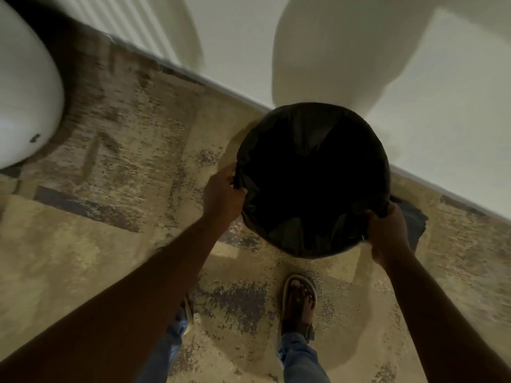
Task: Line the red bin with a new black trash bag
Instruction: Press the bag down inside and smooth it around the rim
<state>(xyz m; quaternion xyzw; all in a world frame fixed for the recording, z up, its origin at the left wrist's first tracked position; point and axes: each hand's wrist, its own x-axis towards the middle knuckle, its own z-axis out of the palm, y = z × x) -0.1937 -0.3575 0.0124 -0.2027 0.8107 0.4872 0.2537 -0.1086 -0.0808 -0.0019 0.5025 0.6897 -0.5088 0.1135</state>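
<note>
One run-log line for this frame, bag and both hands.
bag: black trash bag draped over rim | left hand: gripping edge | right hand: gripping edge | bin: hidden

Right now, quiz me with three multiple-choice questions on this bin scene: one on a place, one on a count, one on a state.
1. Where does the round bin covered by the black plastic trash bag stand?
A beside the pale wall
B on a table
C on a chair

2. How many hands grip the bag?
A none
B one
C two

3. The bag's mouth is:
A tied shut
B spread open
C rolled up

Answers: 1 A, its far edge meets the pale wall. 2 C, left hand and right hand pinch its edge. 3 B, dark hollow shows inside.
</note>
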